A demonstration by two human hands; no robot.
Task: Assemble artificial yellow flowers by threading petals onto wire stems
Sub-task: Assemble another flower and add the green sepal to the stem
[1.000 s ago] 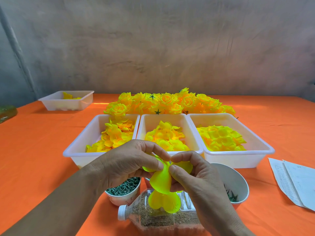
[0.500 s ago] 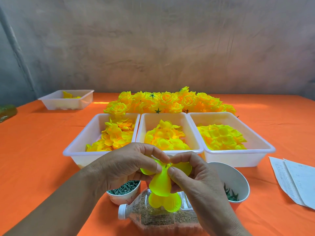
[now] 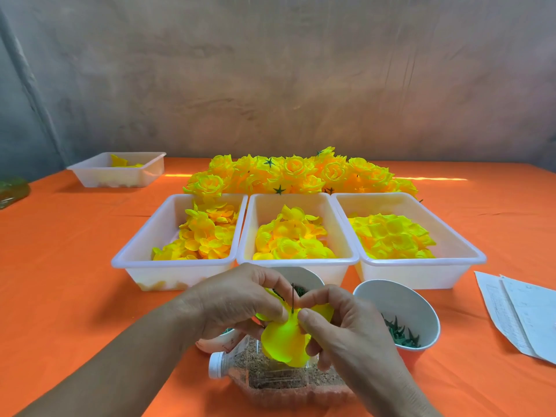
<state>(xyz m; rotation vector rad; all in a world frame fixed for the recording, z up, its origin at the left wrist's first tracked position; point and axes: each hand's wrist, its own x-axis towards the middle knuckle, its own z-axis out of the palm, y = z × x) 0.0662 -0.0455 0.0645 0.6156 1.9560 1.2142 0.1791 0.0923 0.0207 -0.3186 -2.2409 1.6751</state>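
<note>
A bright yellow petal piece (image 3: 284,341) hangs between my hands above a plastic bottle. A thin dark wire stem (image 3: 292,297) pokes up through its top. My left hand (image 3: 240,296) pinches the petal's upper left part with thumb and fingers. My right hand (image 3: 343,323) pinches the upper right part beside the wire. Three white trays (image 3: 301,261) of loose yellow petals stand side by side just beyond my hands. A heap of finished yellow flowers (image 3: 294,174) lies behind the trays.
A clear bottle (image 3: 270,374) with brown grains lies on its side under my hands. Paper cups of green parts stand at left (image 3: 215,344) and right (image 3: 400,314). Papers (image 3: 520,314) lie at right; a fourth tray (image 3: 120,170) sits far left on the orange table.
The petal has slid lower between my fingers and the wire tip now shows above it. Both hands stayed close together over the bottle.
</note>
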